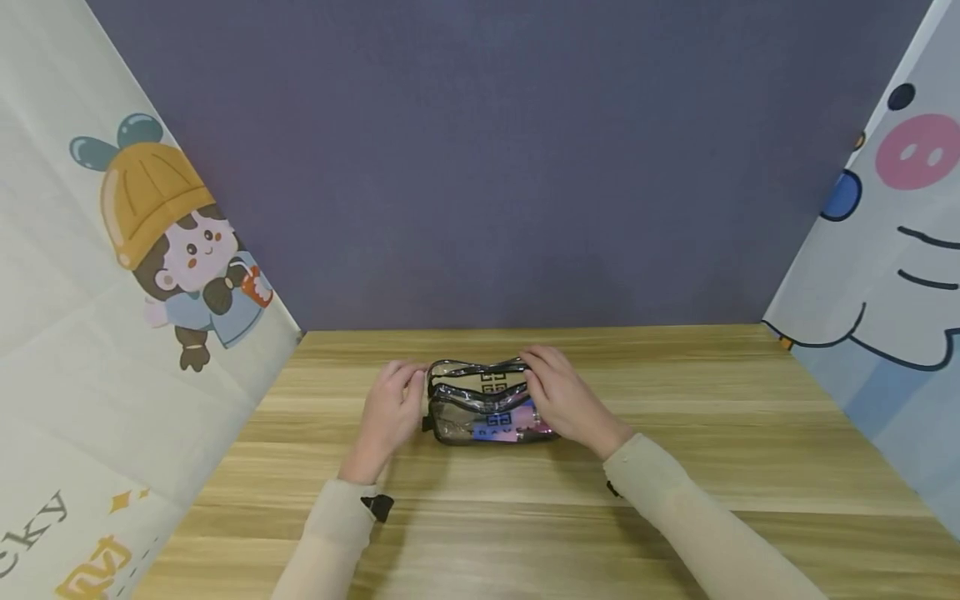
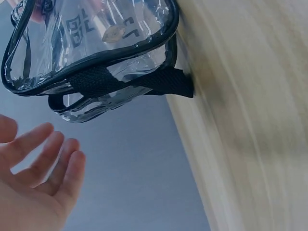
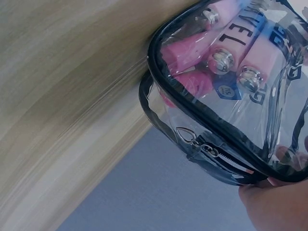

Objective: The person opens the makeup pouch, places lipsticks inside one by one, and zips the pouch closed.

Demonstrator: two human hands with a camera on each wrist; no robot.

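Observation:
A clear plastic zip pouch (image 1: 453, 423) with black piping and dark lettering stands on the wooden table. Pink and blue tube-like items (image 3: 262, 57) with shiny round silver ends lie inside it. At its right end, my right hand (image 1: 567, 402) pinches the top edge; the right wrist view shows the zipper (image 3: 231, 161) with a heart-shaped pull near that corner. My left hand (image 1: 387, 407) is beside the pouch's left end. In the left wrist view its fingers (image 2: 70, 178) are loosely bent and apart from the black side strap (image 2: 166, 83).
The wooden table (image 1: 480, 517) meets a dark grey-blue panel (image 1: 480, 167) at its back edge. Cloths with cartoon prints hang at the left (image 1: 67, 292) and right (image 1: 847, 275) sides.

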